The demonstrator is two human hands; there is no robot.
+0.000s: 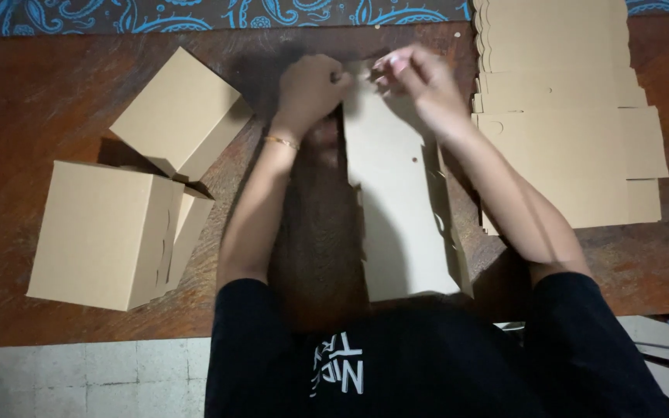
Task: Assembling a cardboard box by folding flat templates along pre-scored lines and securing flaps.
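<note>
While you lean over the brown wooden counter [56, 101], both of your hands meet at the far end of a long, half-folded cardboard blank [400, 224] that runs from your chest out toward the middle of the counter. Your left hand [309, 91] is curled closed, its grip pressed together on the blank's far left corner. Your right hand [420, 77] pinches the far edge just beside it, fingertips pressed onto the cardboard, with the two hands nearly touching. A thin gold bracelet [282, 142] sits on your left wrist.

To the left lie two folded cardboard boxes: a large box [102, 232] near you with a side flap standing open, and a smaller box [180, 112] farther off, its corner touching the larger one. To the right, a stack of flat cardboard sheets [567, 116] lies well apart from the boxes, close beside your right forearm. A blue patterned cloth [195, 14] borders the far edge of the counter.
</note>
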